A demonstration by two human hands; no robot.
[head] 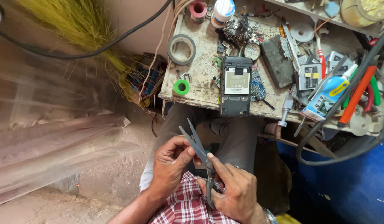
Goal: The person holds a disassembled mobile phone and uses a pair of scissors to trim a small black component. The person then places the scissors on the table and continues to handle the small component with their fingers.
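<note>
Below workbench [200,93], scissors [196,143] between both hands

On the workbench an opened phone [236,86] shows a white rectangular label [236,83] with a black patch above it. At its three o'clock lies a blue-and-white glue tube [329,96] with a yellow oval label; at twelve o'clock stands a white bottle [222,11] with a blue-printed label

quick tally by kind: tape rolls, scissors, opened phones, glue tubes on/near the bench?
Tape rolls: 3 (grey roll, green roll, pink roll)
Scissors: 1, held by left hand and right hand
Opened phone: 1
Glue tube: 1
Total: 6
</note>
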